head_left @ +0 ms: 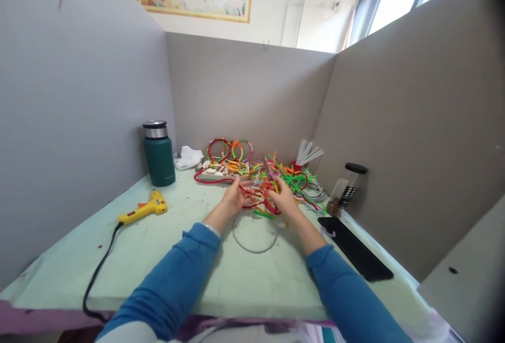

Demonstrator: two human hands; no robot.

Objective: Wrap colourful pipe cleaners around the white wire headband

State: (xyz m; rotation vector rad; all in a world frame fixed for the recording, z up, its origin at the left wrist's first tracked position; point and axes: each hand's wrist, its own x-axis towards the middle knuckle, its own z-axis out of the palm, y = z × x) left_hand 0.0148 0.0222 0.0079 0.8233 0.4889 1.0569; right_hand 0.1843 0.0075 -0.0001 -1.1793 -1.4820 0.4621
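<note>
Near the middle of the table, my left hand (236, 197) is closed on a red fuzzy stem (213, 180), which trails off to the left in front of a tray of shells (221, 168). My right hand (282, 195) is closed round the red handles of scissors (270, 200), whose blades point up and away over the pile of coloured stems (294, 179). Red stem ends lie between the two hands. Just below them a grey wire ring (255, 252) rests on the table.
A yellow glue gun (145, 209) with a black cord and a green bottle (160, 156) stand left. White tissue (189, 158) and colourful rings (241, 149) are at the back. On the right are white sticks (307, 153), a lidded jar (349, 188) and a black slab (355, 248).
</note>
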